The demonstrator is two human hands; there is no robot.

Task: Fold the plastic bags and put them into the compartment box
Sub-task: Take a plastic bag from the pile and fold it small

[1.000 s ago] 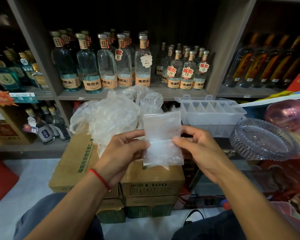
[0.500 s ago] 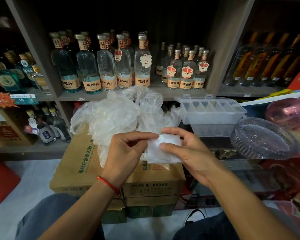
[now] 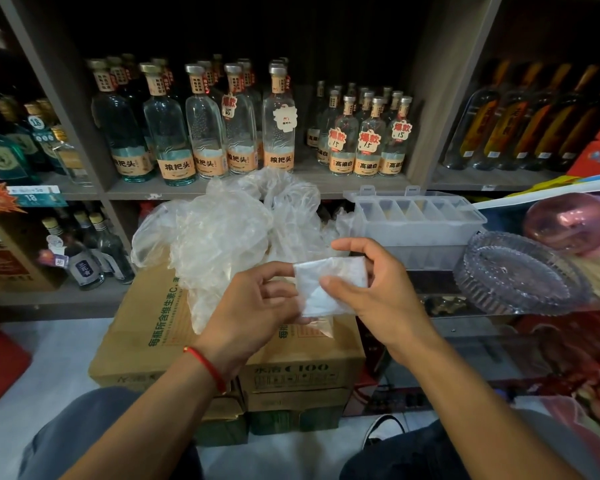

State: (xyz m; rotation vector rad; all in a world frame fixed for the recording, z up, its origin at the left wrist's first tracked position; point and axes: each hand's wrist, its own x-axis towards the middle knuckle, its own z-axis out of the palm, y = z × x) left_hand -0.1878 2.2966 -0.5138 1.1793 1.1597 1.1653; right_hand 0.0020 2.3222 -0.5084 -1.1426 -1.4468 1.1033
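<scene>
A small folded plastic bag [image 3: 329,285], a flat whitish rectangle, is held in the air above the cardboard cartons. My right hand [image 3: 371,289] pinches its right half between thumb and fingers. My left hand [image 3: 253,306] holds its left edge with the fingertips. Behind them a loose heap of clear plastic bags [image 3: 229,233] lies on the cartons. The clear compartment box [image 3: 416,220], lid open and several cells showing, stands to the right, just behind my right hand.
Stacked cardboard cartons [image 3: 146,334] stand in front of me. Shelves of liquor bottles [image 3: 205,133] fill the back. A glass dish [image 3: 520,271] and a pink glass bowl [image 3: 568,220] sit on the counter to the right. My knees frame the bottom.
The bag was a tall strip a second ago; it has been folded down into a short rectangle. Both hands have shifted slightly right, towards the compartment box.
</scene>
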